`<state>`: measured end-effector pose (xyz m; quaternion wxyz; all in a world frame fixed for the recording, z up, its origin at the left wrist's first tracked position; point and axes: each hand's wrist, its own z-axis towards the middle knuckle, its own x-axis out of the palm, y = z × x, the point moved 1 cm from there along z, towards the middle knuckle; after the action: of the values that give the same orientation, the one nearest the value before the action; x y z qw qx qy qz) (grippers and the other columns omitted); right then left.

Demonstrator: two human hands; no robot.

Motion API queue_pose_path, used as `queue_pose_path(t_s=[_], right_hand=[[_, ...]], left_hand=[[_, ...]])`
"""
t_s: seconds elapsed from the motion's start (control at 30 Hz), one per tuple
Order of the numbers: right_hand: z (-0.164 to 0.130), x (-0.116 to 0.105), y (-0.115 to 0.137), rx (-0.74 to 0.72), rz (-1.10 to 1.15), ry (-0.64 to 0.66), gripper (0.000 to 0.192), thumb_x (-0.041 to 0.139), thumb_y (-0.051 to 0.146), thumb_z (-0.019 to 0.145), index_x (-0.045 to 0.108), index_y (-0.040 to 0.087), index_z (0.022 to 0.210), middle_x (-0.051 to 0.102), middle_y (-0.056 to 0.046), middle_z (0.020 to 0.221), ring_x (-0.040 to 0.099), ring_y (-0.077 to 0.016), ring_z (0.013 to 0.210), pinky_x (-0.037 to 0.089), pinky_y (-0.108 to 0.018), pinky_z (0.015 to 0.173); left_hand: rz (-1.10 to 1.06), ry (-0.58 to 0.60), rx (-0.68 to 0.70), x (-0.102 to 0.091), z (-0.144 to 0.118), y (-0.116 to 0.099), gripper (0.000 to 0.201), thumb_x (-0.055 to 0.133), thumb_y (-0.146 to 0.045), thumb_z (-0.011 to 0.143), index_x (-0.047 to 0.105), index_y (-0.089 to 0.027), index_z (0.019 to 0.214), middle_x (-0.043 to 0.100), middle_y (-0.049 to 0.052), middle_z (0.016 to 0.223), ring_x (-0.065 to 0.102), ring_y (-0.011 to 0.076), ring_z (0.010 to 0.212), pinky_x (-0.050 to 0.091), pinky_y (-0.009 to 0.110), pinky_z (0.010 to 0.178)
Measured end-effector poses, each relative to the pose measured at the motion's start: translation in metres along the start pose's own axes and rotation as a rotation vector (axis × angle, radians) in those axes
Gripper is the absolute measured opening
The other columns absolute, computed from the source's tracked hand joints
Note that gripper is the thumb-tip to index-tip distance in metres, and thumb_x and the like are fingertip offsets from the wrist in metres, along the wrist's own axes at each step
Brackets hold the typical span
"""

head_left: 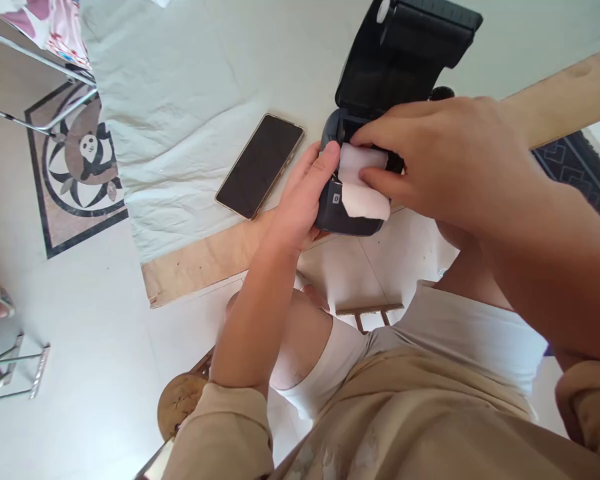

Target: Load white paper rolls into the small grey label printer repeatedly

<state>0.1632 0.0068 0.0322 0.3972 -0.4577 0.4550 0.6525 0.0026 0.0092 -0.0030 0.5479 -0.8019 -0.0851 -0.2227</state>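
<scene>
White paper roll [363, 180] | black printer [380, 73], lid open | both hands gripping

Home: panda floor mat [83, 157], tiled floor [80, 373]

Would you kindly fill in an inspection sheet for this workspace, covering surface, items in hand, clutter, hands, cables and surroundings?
Surface: wooden table partly covered by a pale creased cloth.
Items in hand: small dark printer at the table's edge, lid open; white paper roll sits in its bay.
Clutter: phone, screen dark, lying on the cloth left of the printer.
Hands: left hand steadies the printer's left side; right hand has thumb and fingers on the paper roll.
Cables: nothing seen.
Surroundings: pale floor, panda-patterned mat, metal chair legs, wooden stool.
</scene>
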Motion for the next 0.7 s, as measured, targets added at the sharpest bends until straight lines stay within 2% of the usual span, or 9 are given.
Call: queue_pose_path(t_s=[0.1,0.2,0.3,0.33,0.37,0.4,0.47,0.57,0.7], right_hand=[[0.009,-0.004,0.000,0.049,0.014,0.079,0.028,0.075,0.037,0.075,0.070,0.030,0.101,0.065,-0.002,0.077,0.050,-0.0162,0.063,0.041,-0.034,0.061],[0.003,-0.013,0.000,0.122,0.299,0.036,0.040,0.081,0.028,0.066,0.070,0.032,0.104,0.070,0.001,0.083,0.055,-0.0153,0.064,0.045,-0.036,0.062],[-0.015,-0.017,-0.011,0.240,0.723,-0.129,0.044,0.078,0.033,0.070,0.068,0.034,0.113,0.072,0.001,0.091,0.050,-0.0101,0.055,0.036,-0.031,0.047],[-0.021,-0.015,-0.019,0.315,0.976,-0.301,0.041,0.080,0.032,0.065,0.069,0.031,0.104,0.068,0.001,0.082,0.045,-0.0092,0.050,0.027,-0.028,0.040],[-0.026,-0.010,-0.029,0.434,1.175,-0.366,0.035,0.081,0.034,0.061,0.067,0.028,0.093,0.062,0.001,0.073,0.041,-0.0095,0.046,0.022,-0.028,0.038],[-0.031,-0.003,-0.039,0.489,1.233,-0.427,0.031,0.079,0.043,0.061,0.063,0.025,0.079,0.052,0.000,0.062,0.036,-0.0094,0.042,0.014,-0.028,0.036],[-0.038,0.010,-0.061,0.598,1.308,-0.502,0.037,0.076,0.052,0.057,0.058,0.023,0.070,0.046,-0.002,0.061,0.039,-0.0113,0.045,0.016,-0.027,0.037],[-0.048,0.019,-0.087,0.625,1.177,-0.612,0.028,0.079,0.042,0.067,0.061,0.024,0.079,0.049,-0.002,0.071,0.048,-0.0113,0.055,0.032,-0.028,0.043],[-0.049,0.008,-0.103,0.509,0.649,-0.496,0.024,0.071,0.032,0.088,0.067,0.030,0.111,0.063,-0.003,0.100,0.063,-0.0129,0.079,0.051,-0.034,0.070]], left_hand=[[0.004,0.007,-0.005,-0.002,-0.001,0.001,0.020,0.055,-0.037,0.100,0.058,-0.022,0.088,0.050,-0.002,0.070,0.049,0.0089,0.056,0.038,0.023,0.055],[0.014,0.068,0.006,-0.007,-0.001,0.002,0.020,0.061,-0.042,0.098,0.060,-0.023,0.093,0.055,-0.001,0.076,0.055,0.0105,0.062,0.044,0.023,0.056],[0.052,0.093,-0.019,-0.013,-0.001,0.002,0.029,0.066,-0.053,0.094,0.061,-0.024,0.097,0.058,-0.002,0.080,0.060,0.0105,0.062,0.048,0.021,0.053],[0.068,0.089,-0.049,-0.015,0.000,0.001,0.030,0.067,-0.054,0.093,0.061,-0.025,0.097,0.058,-0.002,0.080,0.061,0.0101,0.062,0.048,0.020,0.053],[0.082,0.074,-0.075,-0.017,0.000,0.001,0.031,0.067,-0.055,0.093,0.062,-0.025,0.097,0.059,-0.002,0.080,0.062,0.0098,0.061,0.048,0.020,0.053],[0.098,0.065,-0.097,-0.018,0.000,0.000,0.031,0.067,-0.055,0.093,0.062,-0.025,0.097,0.059,-0.002,0.081,0.064,0.0099,0.063,0.048,0.019,0.054],[0.132,0.065,-0.125,-0.018,0.000,-0.001,0.033,0.065,-0.058,0.093,0.064,-0.026,0.101,0.061,-0.001,0.084,0.068,0.0118,0.068,0.050,0.020,0.056],[0.154,0.052,-0.124,-0.015,0.000,-0.001,0.036,0.065,-0.061,0.092,0.066,-0.027,0.103,0.061,-0.001,0.084,0.069,0.0132,0.070,0.051,0.021,0.056],[0.144,-0.021,-0.116,-0.010,-0.001,-0.004,0.034,0.065,-0.059,0.091,0.064,-0.026,0.099,0.063,-0.001,0.088,0.069,0.0129,0.069,0.051,0.020,0.053]])
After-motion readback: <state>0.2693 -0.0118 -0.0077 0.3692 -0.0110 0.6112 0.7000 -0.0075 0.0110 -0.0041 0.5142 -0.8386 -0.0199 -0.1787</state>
